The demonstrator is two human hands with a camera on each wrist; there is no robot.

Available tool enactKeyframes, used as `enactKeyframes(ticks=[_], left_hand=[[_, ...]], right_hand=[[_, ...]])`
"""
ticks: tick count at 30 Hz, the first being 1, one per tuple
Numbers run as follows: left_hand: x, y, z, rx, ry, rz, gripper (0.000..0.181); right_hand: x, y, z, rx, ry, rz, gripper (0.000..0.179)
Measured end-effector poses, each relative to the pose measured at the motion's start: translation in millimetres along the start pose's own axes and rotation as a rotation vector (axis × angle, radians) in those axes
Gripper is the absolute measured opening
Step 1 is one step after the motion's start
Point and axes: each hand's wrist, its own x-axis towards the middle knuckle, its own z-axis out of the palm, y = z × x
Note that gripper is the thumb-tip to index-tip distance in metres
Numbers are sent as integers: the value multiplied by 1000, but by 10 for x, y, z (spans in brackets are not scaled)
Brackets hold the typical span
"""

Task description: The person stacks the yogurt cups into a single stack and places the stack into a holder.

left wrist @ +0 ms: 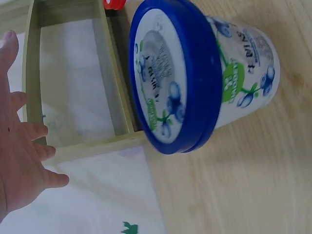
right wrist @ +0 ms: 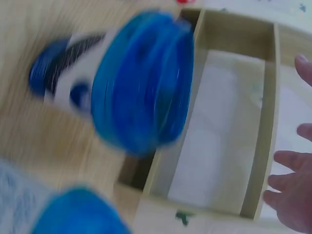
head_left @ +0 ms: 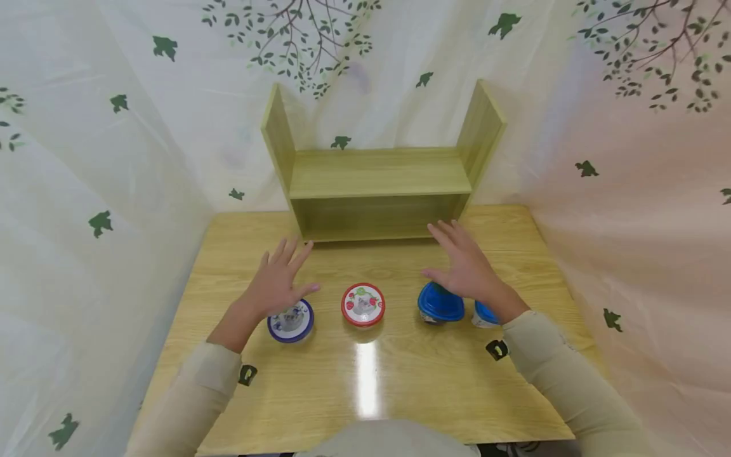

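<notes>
Both hands hover over the table with fingers spread, holding nothing. My left hand (head_left: 275, 282) is just above a white tub with a dark blue lid (head_left: 290, 321); the left wrist view shows blueberries printed on this tub (left wrist: 248, 73). Over on the other side, my right hand (head_left: 467, 270) reaches past a tub with a bright blue lid (head_left: 441, 303) and partly covers it. A second blue-lidded tub (head_left: 485, 313) is half hidden beneath the right wrist. Between the hands sits a tub with a red-rimmed lid (head_left: 363, 305) printed with strawberries.
A two-level wooden shelf (head_left: 379, 174) stands at the back of the wooden table (head_left: 320, 393). A white cloth backdrop (head_left: 114, 266) with leaf prints surrounds the table on the back and sides.
</notes>
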Motion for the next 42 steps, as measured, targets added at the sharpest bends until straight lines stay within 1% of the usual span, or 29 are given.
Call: enactKeyframes(ticks=[4,6,9,13,14,17,19,20,23,27,30,33,36,39,42], left_hand=[[-111,-63,90,-102,99,-39,86],[-185,-77,149,-171,155,-70,82],[-327,-84,266,-267,229,-140,75],[-581,-54,447,-394,333,-269,72],[-655,-36,500,-431,368,-302,73],[-848,31,697,-552,469,-381,81],[-943,80,844,-626,515,-425,89],[-975,100,915,-653,532,-437,94],[-1023,142,1100,-707,551,-472,109],[-1011,146,1255,-704,575,-490,122],[-987,141,1304,-698,589,-483,125],[-960,133,1325,-700,581,-479,124],[-934,121,1335,-701,558,-477,122],[-909,111,1354,-695,564,-465,119],[-886,107,1375,-709,566,-487,121]], right_hand=[[-48,-250,151,162,75,-45,88],[-98,-390,243,235,86,-52,87],[-176,-562,439,336,95,-49,85],[-263,-721,751,445,98,-27,87],[-276,-747,834,470,93,-20,87],[-310,-792,1057,509,61,39,91],[-314,-801,1174,525,29,90,94],[-311,-798,1226,526,12,111,96],[-282,-783,1340,532,-20,174,101],[-225,-755,1479,554,-29,225,106],[-190,-749,1591,583,-23,253,110],[-157,-756,1683,599,-19,286,115],[-127,-766,1748,584,-21,328,120],[-107,-769,1808,557,-8,357,124],[-104,-774,1855,543,2,361,125]])
